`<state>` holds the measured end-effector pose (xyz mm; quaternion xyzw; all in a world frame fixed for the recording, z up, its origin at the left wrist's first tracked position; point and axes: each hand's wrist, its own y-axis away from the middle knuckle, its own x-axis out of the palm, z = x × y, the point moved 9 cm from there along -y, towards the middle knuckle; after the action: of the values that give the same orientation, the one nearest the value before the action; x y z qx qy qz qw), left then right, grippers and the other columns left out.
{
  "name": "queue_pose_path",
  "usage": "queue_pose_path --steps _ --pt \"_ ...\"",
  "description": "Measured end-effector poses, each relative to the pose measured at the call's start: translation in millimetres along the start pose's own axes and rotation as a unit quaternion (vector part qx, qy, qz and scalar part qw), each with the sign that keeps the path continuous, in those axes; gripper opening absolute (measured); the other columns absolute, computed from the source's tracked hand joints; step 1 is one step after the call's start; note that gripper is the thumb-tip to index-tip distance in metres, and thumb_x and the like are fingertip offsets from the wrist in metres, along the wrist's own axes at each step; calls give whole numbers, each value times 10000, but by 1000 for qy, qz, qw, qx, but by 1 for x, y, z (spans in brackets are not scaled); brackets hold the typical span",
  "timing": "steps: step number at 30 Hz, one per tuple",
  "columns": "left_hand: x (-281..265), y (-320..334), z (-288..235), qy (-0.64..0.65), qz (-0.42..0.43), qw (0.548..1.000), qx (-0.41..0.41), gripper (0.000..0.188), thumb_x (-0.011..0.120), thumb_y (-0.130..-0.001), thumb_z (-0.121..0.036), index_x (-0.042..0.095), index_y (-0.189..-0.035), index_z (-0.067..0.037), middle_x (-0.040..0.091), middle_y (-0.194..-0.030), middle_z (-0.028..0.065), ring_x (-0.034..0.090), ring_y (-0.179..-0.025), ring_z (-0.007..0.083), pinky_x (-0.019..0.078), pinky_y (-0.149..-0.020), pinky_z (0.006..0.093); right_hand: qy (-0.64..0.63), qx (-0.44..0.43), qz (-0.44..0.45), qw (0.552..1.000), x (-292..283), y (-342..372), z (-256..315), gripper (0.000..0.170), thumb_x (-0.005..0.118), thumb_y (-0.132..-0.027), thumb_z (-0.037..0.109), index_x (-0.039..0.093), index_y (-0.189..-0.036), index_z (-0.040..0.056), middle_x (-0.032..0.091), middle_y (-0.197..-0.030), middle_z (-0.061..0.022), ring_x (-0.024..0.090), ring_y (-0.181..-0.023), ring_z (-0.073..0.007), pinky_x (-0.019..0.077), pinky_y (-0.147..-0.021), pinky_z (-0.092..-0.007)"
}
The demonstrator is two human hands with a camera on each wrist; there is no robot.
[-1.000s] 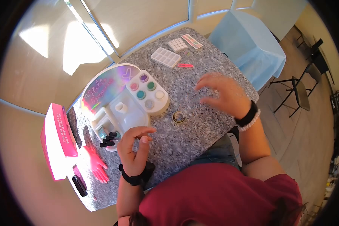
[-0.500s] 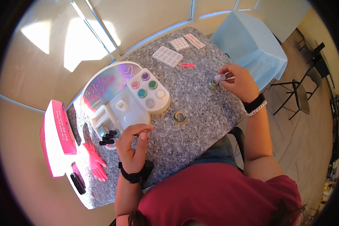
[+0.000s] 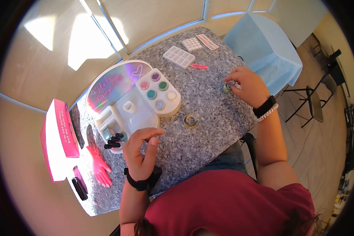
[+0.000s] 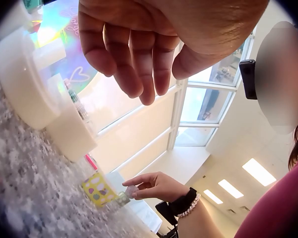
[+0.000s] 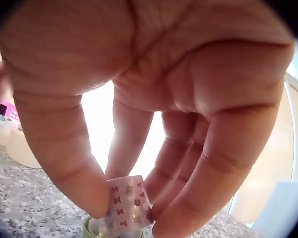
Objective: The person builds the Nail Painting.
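Note:
My right hand (image 3: pixel 248 87) pinches a small pale roll with red bow prints (image 5: pixel 128 204) between thumb and fingers. Directly under it, a green-rimmed roll (image 5: pixel 92 227) stands on the granite table. The left hand (image 3: pixel 142 151) hovers near the table's front, its fingers loosely bent with nothing in them. Between the hands lies a dark-and-gold ringed roll (image 3: pixel 190 120); the left wrist view shows a yellow patterned roll (image 4: pixel 96 189). A white organizer (image 3: pixel 170 111) holding several glitter pots is beyond the left hand.
At the back are a compartment tray (image 3: pixel 179 57), a gridded case (image 3: pixel 192 44), a sticker sheet (image 3: pixel 207 41) and pink tweezers (image 3: pixel 199 66). On the left are black-capped bottles (image 3: pixel 114 141), a pink glove (image 3: pixel 100 169) and a pink-and-white box (image 3: pixel 61 137). A blue-covered table (image 3: pixel 263 47) stands beyond.
The right hand has moved right and down to the table's right side and taken hold of the pale roll. The left hand has barely moved.

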<state>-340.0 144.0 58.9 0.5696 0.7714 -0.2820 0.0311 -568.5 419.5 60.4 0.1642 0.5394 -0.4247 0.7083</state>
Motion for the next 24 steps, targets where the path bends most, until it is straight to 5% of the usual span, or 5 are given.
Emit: queue_pose_path --steps 11,14,24 --pt "-4 0 -1 27 -15 999 -19 172 634 -975 -21 767 -1085 -12 773 -1041 115 701 -859 184 544 -786 300 -12 -21 4 1000 7 -5 7 224 754 -810 60 758 -1034 76 682 -1007 -93 675 -920 -251 563 -823 -368" --pt "-3 1 -2 29 -14 999 -12 175 634 -974 -15 766 -1088 -10 774 -1044 116 702 -854 186 544 -780 296 -46 -2 32 998 12 -7 11 194 771 -810 62 753 -1003 67 691 -1007 -128 686 -997 -322 556 -908 -428" --pt "4 0 -2 21 19 1000 -7 178 597 -1016 -64 742 -1094 4 757 -1047 105 677 -828 150 529 -794 294 -174 34 16 984 19 -3 -1 254 810 -828 46 749 -1074 32 732 -1029 -118 728 -941 -240 604 -855 -365"
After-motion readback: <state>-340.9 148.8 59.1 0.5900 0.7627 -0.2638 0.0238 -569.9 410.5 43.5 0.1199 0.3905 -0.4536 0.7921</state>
